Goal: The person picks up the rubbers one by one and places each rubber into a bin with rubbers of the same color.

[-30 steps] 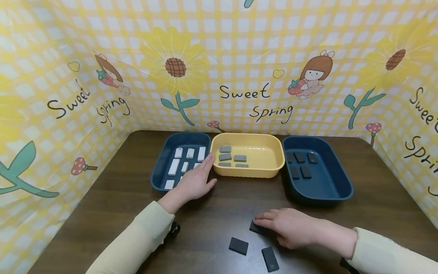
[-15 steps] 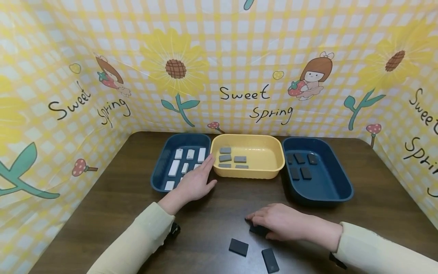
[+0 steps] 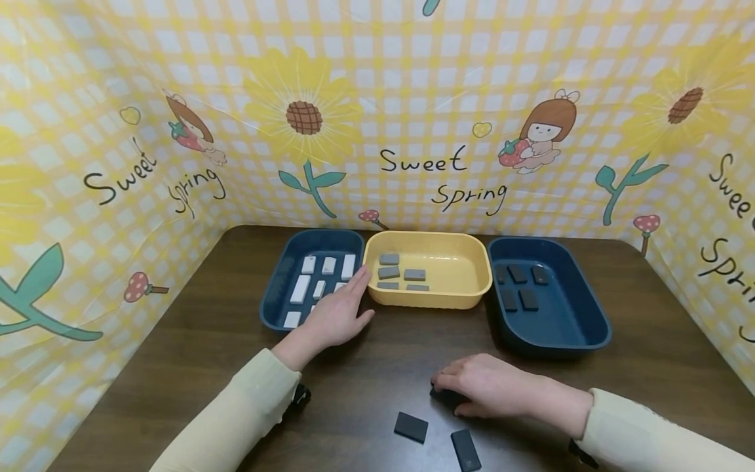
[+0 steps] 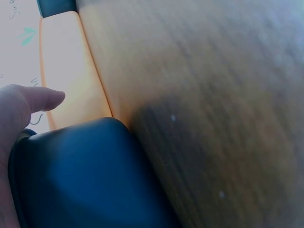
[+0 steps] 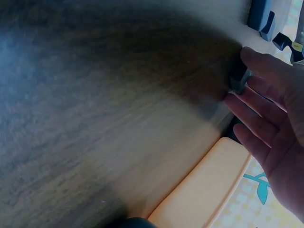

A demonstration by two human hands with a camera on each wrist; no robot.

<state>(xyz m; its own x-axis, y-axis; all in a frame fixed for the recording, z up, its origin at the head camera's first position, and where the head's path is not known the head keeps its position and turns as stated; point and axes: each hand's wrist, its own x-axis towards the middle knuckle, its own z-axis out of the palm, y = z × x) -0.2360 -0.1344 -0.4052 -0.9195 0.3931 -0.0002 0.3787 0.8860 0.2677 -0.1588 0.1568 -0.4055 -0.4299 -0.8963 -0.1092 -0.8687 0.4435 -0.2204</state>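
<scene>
Dark wood table; right hand pinches black block beneath fingertips; left hand relaxed.

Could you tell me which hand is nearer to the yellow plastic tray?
Left. The left hand rests beside the yellow plastic tray, fingertips at its left wall; the right hand is nearer the person, gripping a dark flat block.

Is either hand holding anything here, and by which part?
The right hand pinches a dark tile by its edges on the table. The left hand rests open on the left blue tray.
</scene>
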